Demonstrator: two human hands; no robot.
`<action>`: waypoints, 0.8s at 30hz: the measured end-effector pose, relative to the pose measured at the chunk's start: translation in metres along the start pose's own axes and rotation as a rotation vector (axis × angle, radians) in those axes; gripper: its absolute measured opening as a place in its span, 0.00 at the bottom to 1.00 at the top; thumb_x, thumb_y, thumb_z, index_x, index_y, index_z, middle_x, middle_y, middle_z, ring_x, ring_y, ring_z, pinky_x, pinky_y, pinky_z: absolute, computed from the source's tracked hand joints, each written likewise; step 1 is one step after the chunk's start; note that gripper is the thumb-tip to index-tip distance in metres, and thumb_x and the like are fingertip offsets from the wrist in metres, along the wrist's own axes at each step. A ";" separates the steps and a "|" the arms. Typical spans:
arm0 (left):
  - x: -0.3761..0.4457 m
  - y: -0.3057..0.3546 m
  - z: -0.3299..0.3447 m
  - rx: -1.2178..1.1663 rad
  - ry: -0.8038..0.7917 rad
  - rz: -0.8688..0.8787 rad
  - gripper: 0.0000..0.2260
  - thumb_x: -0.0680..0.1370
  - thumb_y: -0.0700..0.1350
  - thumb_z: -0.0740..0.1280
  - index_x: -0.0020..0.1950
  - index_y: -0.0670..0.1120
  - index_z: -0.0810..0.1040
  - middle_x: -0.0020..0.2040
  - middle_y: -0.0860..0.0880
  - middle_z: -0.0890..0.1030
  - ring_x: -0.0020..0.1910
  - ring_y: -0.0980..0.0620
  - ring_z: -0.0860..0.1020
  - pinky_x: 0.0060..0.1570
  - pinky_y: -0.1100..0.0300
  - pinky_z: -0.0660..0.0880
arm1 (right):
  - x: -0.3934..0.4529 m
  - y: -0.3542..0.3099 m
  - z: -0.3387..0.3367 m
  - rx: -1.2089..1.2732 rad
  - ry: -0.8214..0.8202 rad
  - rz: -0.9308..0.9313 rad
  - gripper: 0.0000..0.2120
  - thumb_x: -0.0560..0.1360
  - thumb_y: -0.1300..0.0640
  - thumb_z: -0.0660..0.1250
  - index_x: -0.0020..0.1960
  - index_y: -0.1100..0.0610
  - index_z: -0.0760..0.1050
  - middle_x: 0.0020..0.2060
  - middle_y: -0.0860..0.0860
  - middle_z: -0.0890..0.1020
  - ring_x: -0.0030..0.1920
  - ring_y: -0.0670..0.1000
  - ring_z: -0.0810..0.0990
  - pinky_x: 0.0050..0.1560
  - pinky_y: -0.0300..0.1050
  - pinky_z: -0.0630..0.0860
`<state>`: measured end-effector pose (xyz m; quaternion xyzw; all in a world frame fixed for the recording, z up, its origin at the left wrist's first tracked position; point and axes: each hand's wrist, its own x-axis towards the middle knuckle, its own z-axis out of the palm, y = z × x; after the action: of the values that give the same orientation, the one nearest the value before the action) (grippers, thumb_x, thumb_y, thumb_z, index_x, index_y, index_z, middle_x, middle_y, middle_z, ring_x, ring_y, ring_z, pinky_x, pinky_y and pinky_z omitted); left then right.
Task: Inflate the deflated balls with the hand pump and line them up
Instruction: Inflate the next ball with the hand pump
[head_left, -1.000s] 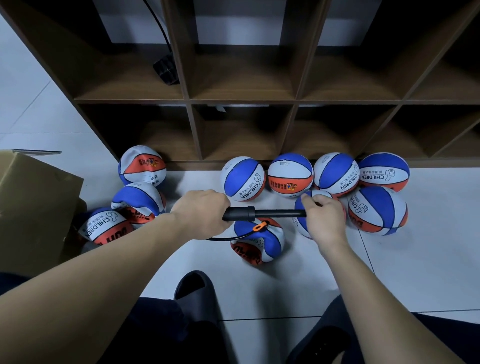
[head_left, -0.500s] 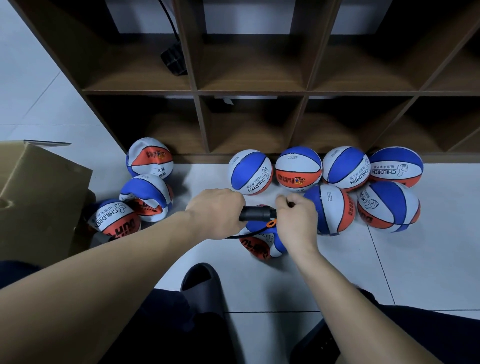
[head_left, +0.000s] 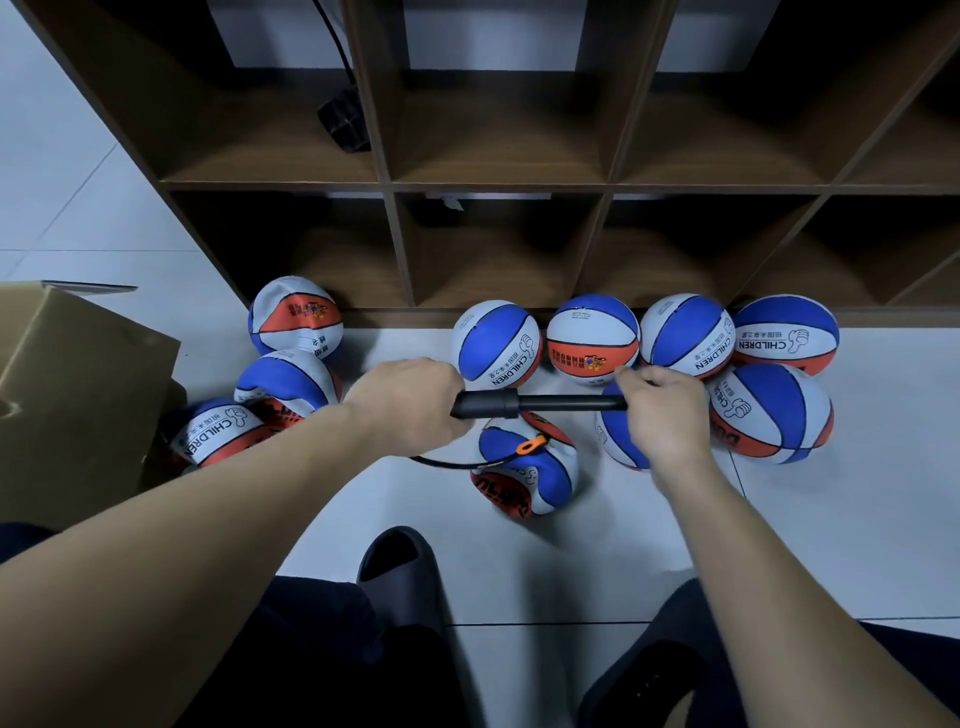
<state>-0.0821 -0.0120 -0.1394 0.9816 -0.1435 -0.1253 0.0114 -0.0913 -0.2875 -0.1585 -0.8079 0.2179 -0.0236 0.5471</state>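
Note:
A black hand pump (head_left: 498, 405) lies level above the floor. My left hand (head_left: 410, 402) grips its barrel and my right hand (head_left: 662, 410) grips the handle, with the rod drawn out between them. A thin black hose with an orange tip (head_left: 530, 446) runs from the pump into a soft, dented blue, white and orange ball (head_left: 524, 473) on the tiles below. Several round balls (head_left: 592, 338) stand in a row along the shelf base. Three saggy balls (head_left: 288, 382) lie to the left.
A brown wooden cubby shelf (head_left: 498, 187) fills the back; a black object with a cable (head_left: 343, 122) sits in one cubby. A cardboard box (head_left: 67, 395) stands at the left. My dark slippers (head_left: 400, 566) and knees are at the bottom.
My right hand pushed the handle in toward the barrel half a second ago and has now pulled it out to the right again. The left hand kept its grip on the barrel.

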 end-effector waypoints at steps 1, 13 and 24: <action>0.001 -0.002 -0.001 0.006 0.001 -0.003 0.15 0.80 0.62 0.64 0.43 0.53 0.77 0.37 0.53 0.78 0.36 0.50 0.77 0.33 0.56 0.69 | 0.002 0.001 -0.004 0.006 -0.017 0.007 0.19 0.83 0.55 0.70 0.41 0.68 0.72 0.23 0.47 0.65 0.23 0.48 0.62 0.23 0.38 0.60; -0.003 0.008 0.000 0.052 0.001 0.036 0.11 0.80 0.55 0.64 0.42 0.52 0.75 0.37 0.52 0.77 0.36 0.48 0.77 0.33 0.56 0.67 | -0.033 0.000 0.045 -0.031 0.066 -0.079 0.19 0.81 0.58 0.66 0.33 0.59 0.65 0.28 0.53 0.67 0.29 0.48 0.61 0.30 0.45 0.61; -0.005 0.023 0.004 0.046 -0.020 0.083 0.11 0.80 0.56 0.64 0.43 0.51 0.77 0.37 0.51 0.78 0.35 0.48 0.77 0.34 0.56 0.72 | -0.059 -0.002 0.071 0.006 -0.005 -0.068 0.22 0.83 0.55 0.67 0.33 0.55 0.65 0.23 0.43 0.69 0.28 0.47 0.69 0.28 0.37 0.66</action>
<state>-0.0940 -0.0331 -0.1410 0.9735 -0.1872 -0.1311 -0.0075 -0.1245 -0.2024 -0.1728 -0.8133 0.1888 -0.0410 0.5488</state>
